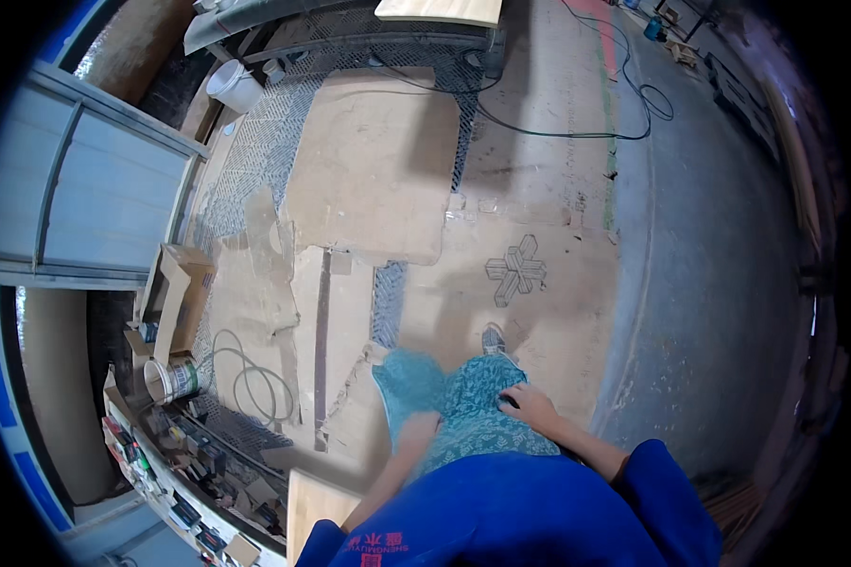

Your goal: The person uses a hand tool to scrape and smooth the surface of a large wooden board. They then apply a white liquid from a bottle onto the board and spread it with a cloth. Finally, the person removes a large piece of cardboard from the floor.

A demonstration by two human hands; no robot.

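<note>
Left hand: I see the wearer's bare left hand (pixel 420 431) low in the centre of the frame, over the left part of the cloth; it is too blurred for me to tell whether its fingers are apart, together or clamped on anything.
Right hand: the bare right hand (pixel 531 408) lies just right of it, over the right part of the cloth, its fingers bent; a small dark patch shows at the fingertips, and I cannot tell whether they grip it or the fabric.
Teal cloth: the teal, pale-leaf-patterned fabric garment (pixel 477 416) sits at lower centre, gathered in wrinkles near the right hand and blurred on its left side.
Shoe: one dark-and-pale laced shoe (pixel 493 338) pokes out just above the garment.
Blue top: a bright blue short-sleeved fabric top (pixel 529 510) with red printing fills the bottom of the frame.
Cardboard: a large flat brown cardboard sheet (pixel 373 170) covers the floor at upper centre.
Buckets: I have a white plastic bucket (pixel 234 87) at upper left and a tilted, open-mouthed white bucket (pixel 167 380) at left.
Box: an open brown cardboard box (pixel 182 300) stands just above the tilted bucket.
Cable: a thin black cable (pixel 577 136) curves across the upper right.
</note>
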